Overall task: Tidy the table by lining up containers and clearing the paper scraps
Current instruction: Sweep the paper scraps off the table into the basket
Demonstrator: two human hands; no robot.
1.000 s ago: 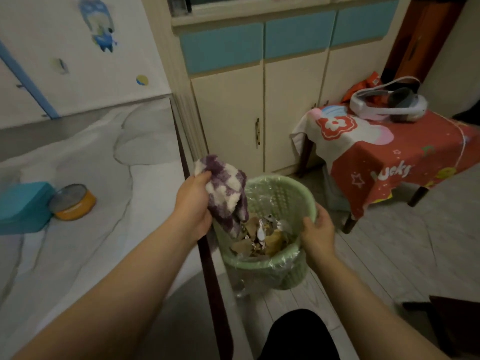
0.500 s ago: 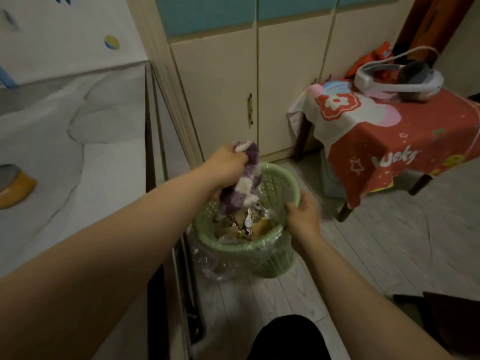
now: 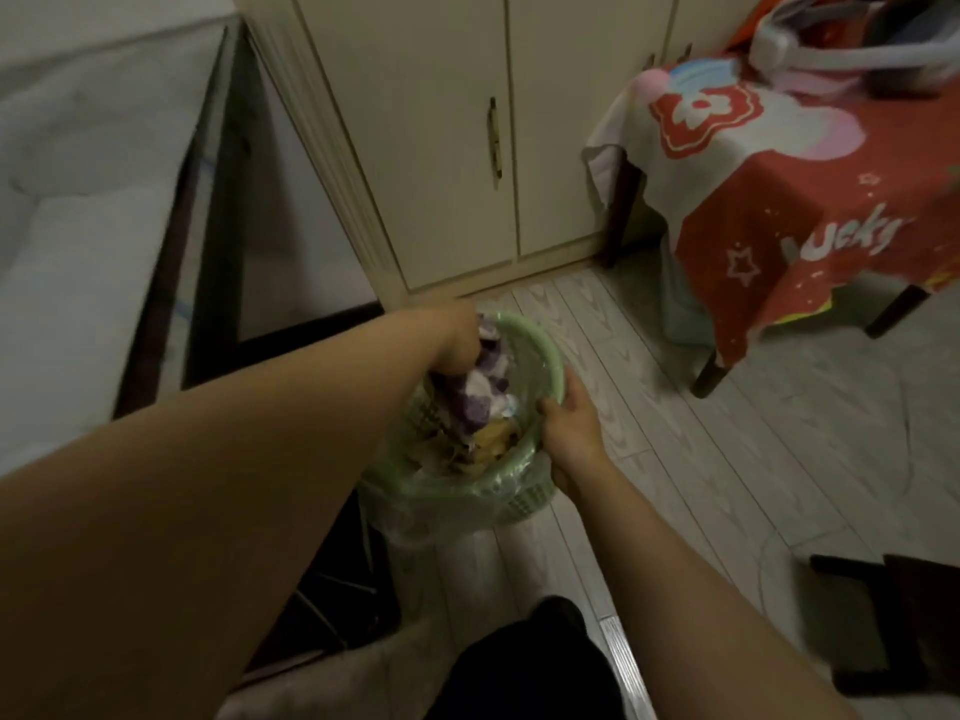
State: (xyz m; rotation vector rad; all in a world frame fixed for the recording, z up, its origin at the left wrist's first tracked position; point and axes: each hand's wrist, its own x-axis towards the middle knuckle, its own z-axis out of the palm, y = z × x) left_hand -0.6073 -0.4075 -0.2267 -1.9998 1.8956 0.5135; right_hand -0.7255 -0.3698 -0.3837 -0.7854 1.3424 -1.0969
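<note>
A pale green plastic waste basket with a clear liner stands on the floor beside the table. Paper scraps and other trash fill its bottom. My left hand is over the basket's left rim, shut on a purple and white fluffy cloth that hangs down inside the basket onto the scraps. My right hand grips the basket's right rim, thumb inside.
The grey table top with its dark edge lies at left. Cream cabinet doors stand behind the basket. A small table under a red cloth carries a white headset at right. A dark stool sits at lower right.
My left hand has lowered the cloth from above the rim down into the basket. The view has tilted down and shifted right; my right hand has stayed on the rim.
</note>
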